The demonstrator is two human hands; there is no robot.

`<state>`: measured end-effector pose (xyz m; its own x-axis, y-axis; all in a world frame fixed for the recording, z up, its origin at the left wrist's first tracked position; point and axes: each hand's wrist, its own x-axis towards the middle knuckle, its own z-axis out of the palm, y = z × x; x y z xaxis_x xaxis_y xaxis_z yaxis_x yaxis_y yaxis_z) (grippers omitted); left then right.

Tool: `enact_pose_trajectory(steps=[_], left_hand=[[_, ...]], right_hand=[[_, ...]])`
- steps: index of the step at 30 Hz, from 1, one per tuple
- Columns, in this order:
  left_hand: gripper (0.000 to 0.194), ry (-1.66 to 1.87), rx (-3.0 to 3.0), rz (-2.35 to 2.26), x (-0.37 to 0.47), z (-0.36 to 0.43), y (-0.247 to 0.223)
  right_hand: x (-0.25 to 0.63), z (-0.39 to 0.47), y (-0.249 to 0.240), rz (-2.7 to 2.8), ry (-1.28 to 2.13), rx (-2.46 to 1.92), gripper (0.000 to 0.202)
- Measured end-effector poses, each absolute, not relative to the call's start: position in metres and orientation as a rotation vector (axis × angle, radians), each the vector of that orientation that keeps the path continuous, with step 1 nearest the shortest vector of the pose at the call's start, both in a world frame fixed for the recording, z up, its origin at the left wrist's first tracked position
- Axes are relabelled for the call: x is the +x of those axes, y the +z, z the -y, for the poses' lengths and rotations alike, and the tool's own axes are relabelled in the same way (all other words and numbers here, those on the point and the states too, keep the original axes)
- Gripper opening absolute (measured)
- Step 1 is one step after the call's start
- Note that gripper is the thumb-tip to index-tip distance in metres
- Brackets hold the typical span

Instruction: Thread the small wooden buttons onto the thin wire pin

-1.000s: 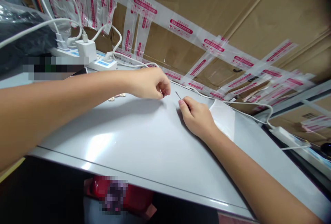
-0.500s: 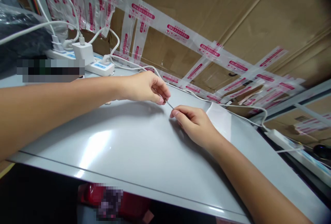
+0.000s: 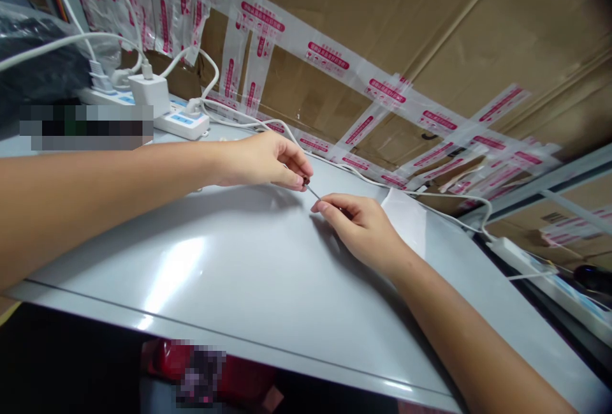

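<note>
- Nearest my camera, below the tabletop's front edge, I see a red object (image 3: 246, 372) in the shade (part of it is pixelated, so I can't say what it is).
- Next is the pale grey tabletop (image 3: 248, 286), glossy enough to throw back a bright patch of light on its left side.
- Over it comes the right hand (image 3: 361, 229), its thumb and forefinger pinching a thin metal rod (image 3: 314, 193) that points up and left; the other fingers are curled in.
- The rod reaches across the short gap between the hands to a small brown piece (image 3: 306, 181) (too small for me to identify), and its far end seems to meet it.
- That piece sits in the left hand (image 3: 268, 159), pinched at the tips of thumb and fingers above the tabletop.
- Beyond the right hand I have a white sheet (image 3: 406, 216) lying flat.
- Behind the left forearm stands a power strip (image 3: 184, 124) with a white charger (image 3: 149, 95) and cables plugged in; a dark bundle in clear plastic (image 3: 43, 69) is beside it.
- Farthest off, brown cardboard (image 3: 430, 18) rises behind everything, crossed by red-and-white tape (image 3: 329, 60).
</note>
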<state>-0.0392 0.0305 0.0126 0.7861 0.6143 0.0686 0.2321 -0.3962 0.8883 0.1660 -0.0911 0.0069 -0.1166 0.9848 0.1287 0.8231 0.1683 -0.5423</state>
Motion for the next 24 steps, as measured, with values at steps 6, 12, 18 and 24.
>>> enact_pose_trajectory(steps=[6, 12, 18, 24], left_hand=[[0.026, 0.593, 1.772, -0.679, -0.032, -0.022, 0.012], [0.02, 0.662, 1.633, -0.665, -0.026, -0.015, 0.008], [0.015, 0.711, 1.672, -0.697, -0.024, -0.013, 0.01], [0.015, 0.715, 1.657, -0.68, -0.026, -0.016, 0.008]], right_hand=[[0.167, 0.091, 0.007, 1.974, 0.509, -1.685, 0.03], [0.169, 0.09, 0.006, 1.951, 0.463, -1.694, 0.03], [0.17, 0.089, 0.005, 1.955, 0.418, -1.708, 0.03], [0.17, 0.089, 0.006, 1.931, 0.375, -1.736, 0.031]])
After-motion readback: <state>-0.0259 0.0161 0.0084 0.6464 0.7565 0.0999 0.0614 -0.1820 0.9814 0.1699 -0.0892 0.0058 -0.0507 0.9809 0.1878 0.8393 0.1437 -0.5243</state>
